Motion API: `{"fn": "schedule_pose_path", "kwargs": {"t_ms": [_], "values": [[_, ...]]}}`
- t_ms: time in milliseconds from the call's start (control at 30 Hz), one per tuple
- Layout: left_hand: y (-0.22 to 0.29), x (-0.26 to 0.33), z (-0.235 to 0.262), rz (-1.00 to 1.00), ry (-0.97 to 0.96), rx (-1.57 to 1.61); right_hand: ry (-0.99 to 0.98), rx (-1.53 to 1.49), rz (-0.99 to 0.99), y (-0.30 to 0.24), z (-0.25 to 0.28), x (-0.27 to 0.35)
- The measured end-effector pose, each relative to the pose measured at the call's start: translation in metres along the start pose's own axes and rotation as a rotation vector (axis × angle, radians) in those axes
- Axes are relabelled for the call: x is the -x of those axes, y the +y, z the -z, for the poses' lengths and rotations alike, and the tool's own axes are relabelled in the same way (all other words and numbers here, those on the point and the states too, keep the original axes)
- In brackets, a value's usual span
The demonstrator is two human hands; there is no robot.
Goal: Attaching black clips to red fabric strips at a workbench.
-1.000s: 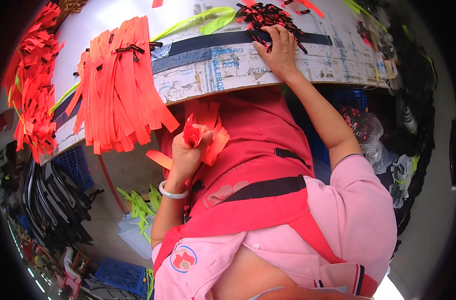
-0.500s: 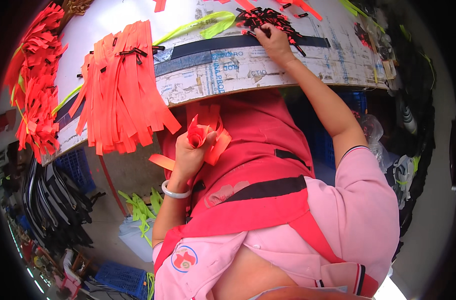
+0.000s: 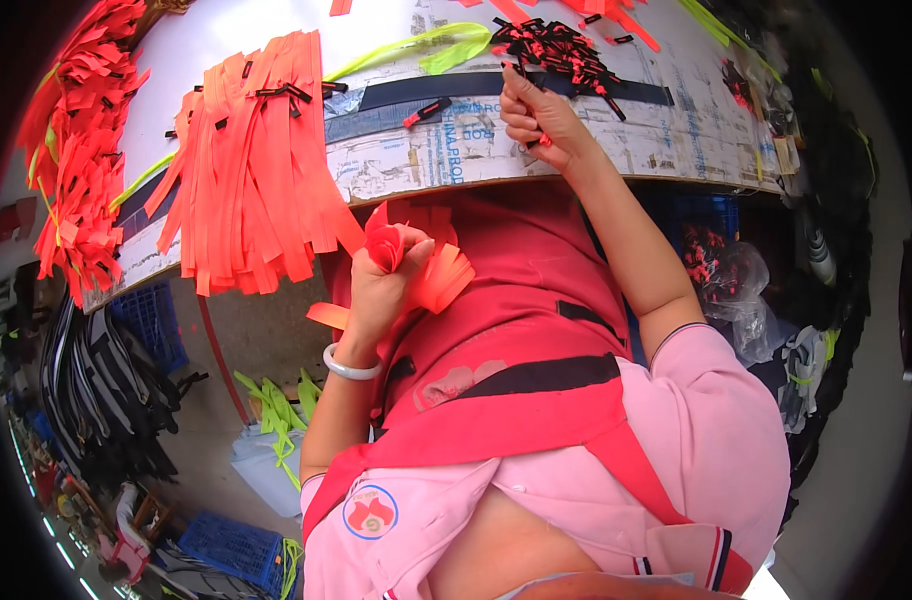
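Observation:
My left hand (image 3: 384,290) is closed around a bundle of orange-red fabric strips (image 3: 444,280), held in front of the red apron just off the table's near edge. The strips curl up out of the fist and fan out to its right. Over the table, my right hand (image 3: 541,118) is closed on a few small black pieces with pink ends; one pokes out below the fingers. Just beyond it lies a pile of the same black-and-pink pieces (image 3: 561,52). A single black-and-pink piece (image 3: 428,112) rests on the table to the left of that hand.
A thick row of orange-red strips (image 3: 261,180) with black tabs hangs over the table edge (image 3: 406,192) at left. More strips (image 3: 81,170) hang at far left. A lime-yellow band (image 3: 416,50) and a dark blue strip (image 3: 426,88) lie on the table. Blue crates (image 3: 231,552) stand below.
My right hand has drawn back from the pile toward me, with small pieces in it. A single black-and-pink piece now shows on the table to its left. My left hand keeps its strips.

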State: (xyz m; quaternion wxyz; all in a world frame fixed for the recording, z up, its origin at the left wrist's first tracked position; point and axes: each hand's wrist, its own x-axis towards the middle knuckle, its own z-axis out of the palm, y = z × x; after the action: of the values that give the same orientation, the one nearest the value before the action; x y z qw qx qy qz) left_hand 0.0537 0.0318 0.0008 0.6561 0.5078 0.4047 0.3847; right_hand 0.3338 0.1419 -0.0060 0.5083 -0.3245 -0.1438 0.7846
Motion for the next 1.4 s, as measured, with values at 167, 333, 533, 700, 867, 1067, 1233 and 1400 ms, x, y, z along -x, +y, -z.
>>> {"fn": "schedule_pose_path", "kwargs": {"t_ms": [167, 333, 533, 700, 867, 1067, 1233, 1400], "values": [[-0.007, 0.000, -0.002, -0.020, -0.023, 0.003, 0.015, 1.115, 0.427, 0.041, -0.038, -0.016], [-0.005, 0.004, 0.004, 0.138, 0.014, 0.097, 0.044, 1.900, 0.642, 0.055, -0.039, -0.055], [-0.003, 0.001, 0.011, 0.018, 0.226, 0.253, -0.082, 1.237, 0.351, 0.056, -0.033, -0.037], [-0.006, 0.000, 0.011, -0.012, 0.344, 0.243, -0.202, 0.399, -0.239, 0.058, -0.080, 0.042], [-0.010, -0.005, 0.007, -0.068, 0.354, 0.177, -0.097, 0.480, -0.210, 0.074, -0.078, 0.054], [-0.016, -0.003, 0.007, -0.028, 0.292, 0.254, 0.011, 1.059, 0.303, 0.086, -0.074, -0.011], [-0.015, 0.000, 0.004, -0.001, 0.291, 0.358, 0.168, 2.009, 0.382, 0.089, -0.090, -0.060], [-0.019, 0.000, 0.007, 0.020, 0.287, 0.360, -0.061, 2.016, 0.370, 0.079, -0.071, -0.073]]}}
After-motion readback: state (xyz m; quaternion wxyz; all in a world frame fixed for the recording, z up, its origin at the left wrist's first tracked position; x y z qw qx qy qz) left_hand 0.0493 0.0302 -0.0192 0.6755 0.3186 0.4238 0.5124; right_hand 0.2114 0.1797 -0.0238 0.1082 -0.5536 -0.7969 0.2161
